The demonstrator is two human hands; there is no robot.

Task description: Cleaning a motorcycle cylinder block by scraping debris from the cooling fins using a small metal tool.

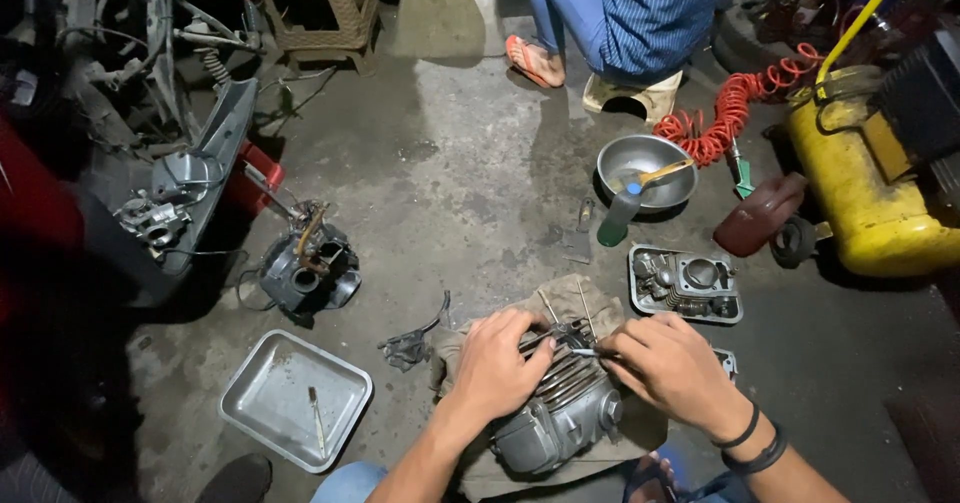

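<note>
A grey finned engine block (560, 413) lies on a dirty cloth (585, 298) on the concrete floor in front of me. My left hand (497, 363) rests on the block's top left, fingers curled over the fins. My right hand (668, 365) pinches a thin metal tool (588, 352) whose tip points at the top of the block, between the two hands. Two thin studs (549, 308) stick up from the block behind my hands.
A square metal tray (262, 399) lies at the left. A cylinder head part (686, 283), a steel bowl (642, 168) with a brush, a dark engine casing (305, 273), a yellow compressor tank (865, 188) with red coiled hose (728, 113) and another person squatting (620, 18) surround me.
</note>
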